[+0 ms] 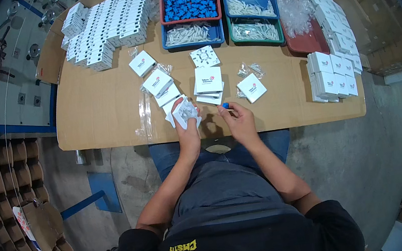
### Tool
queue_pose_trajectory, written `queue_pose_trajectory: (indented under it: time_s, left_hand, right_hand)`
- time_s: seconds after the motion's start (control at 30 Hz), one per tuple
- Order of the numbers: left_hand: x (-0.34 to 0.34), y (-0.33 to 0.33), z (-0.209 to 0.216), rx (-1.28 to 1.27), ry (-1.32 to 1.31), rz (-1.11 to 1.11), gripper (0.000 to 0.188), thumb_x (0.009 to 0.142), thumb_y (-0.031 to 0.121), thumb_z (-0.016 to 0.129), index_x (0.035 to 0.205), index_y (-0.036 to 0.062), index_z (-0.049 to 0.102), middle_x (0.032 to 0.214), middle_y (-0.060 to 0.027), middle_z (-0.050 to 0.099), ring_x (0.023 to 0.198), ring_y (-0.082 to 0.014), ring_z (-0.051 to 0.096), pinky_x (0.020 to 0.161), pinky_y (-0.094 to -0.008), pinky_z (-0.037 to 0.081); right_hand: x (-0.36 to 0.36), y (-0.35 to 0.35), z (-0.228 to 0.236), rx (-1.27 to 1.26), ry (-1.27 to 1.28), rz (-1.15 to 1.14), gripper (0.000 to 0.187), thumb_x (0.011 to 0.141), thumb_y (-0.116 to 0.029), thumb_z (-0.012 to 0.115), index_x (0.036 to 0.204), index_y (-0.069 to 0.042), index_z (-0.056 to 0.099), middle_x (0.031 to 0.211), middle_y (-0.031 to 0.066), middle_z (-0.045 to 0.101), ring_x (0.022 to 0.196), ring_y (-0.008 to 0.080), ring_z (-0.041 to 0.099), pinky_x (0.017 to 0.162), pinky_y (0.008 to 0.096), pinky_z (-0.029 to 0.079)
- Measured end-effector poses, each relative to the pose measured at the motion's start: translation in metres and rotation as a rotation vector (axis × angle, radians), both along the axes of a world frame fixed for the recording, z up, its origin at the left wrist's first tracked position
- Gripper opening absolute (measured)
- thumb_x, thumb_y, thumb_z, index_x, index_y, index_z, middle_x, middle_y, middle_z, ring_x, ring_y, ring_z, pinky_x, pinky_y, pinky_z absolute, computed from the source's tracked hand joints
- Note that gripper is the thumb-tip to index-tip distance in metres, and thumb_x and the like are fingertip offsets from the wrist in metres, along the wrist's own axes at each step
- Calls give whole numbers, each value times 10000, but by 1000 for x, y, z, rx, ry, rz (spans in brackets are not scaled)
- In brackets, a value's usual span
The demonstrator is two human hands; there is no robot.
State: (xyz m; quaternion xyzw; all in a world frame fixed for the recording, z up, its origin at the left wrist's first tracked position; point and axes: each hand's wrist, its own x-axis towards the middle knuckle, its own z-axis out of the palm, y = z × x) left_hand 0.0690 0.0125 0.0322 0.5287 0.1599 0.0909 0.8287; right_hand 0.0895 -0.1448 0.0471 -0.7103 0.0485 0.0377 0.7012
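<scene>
My left hand [189, 133] is closed round a small opened white box [178, 116] with a clear plastic bag [188, 110] at its top; what lies inside the bag I cannot make out. Between the thumb and fingers of my right hand [241, 123] is a small blue plastic part [225, 105]. Under and beyond the left hand runs a row of flat white cards [157, 82], overlapping, with clear bags among them. A pile of similar white cards [208, 79] lies just beyond the gap between my hands. To its right, another white card [252, 88] rests against small bagged pieces [250, 70].
Stacked white boxes stand far left [111, 25] and right [326, 76]. At the back are a red tray of blue parts [162, 8], trays of white pieces [164, 40], and a red tray [302, 47] with clear bags. The cardboard-covered table [98, 113] ends near my lap.
</scene>
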Motion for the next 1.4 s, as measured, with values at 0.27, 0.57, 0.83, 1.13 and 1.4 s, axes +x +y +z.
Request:
queue_pose_trajectory:
  time_s: [0.27,0.57,0.83,1.13,1.4]
  left_hand:
    - [5,-9,50,-438,4,-320,571,993,20,435,1549,72,316,1346,-254,597,1203,-357,658,1042,-478,550]
    - [-5,-19,13,-356,96,-227,508,1102,324,487,1533,75,389,1421,-121,513,1291,-188,520,1107,-352,418]
    - [-8,-41,-26,-42,243,-363,596,1125,511,346,1540,84,385,1310,-90,540,1182,-175,544,1028,-324,438]
    - [-3,-38,-15,-34,480,-401,552,1103,519,401,1451,95,463,1216,-87,631,912,-160,686,639,-310,587]
    - [2,-69,-51,87,322,-216,531,1033,258,651,1405,-12,385,1146,-133,614,979,-192,662,727,-295,584]
  right_hand:
    - [167,-30,46,-434,-408,111,395,879,-276,805,1125,14,697,851,138,727,761,211,692,714,366,540]
    - [38,-2,36,-466,32,554,174,901,-152,765,966,0,708,764,17,650,675,76,551,613,267,459]
    - [-3,-17,9,-443,-82,290,142,918,-98,738,948,33,692,754,22,664,680,54,568,598,260,468]
    - [79,-55,10,-659,-124,-58,319,948,-183,728,1209,-7,675,785,96,714,693,202,669,649,340,526]
    - [121,37,20,-1202,-139,205,973,816,-776,658,1424,-28,528,1399,364,476,1160,493,625,883,550,555]
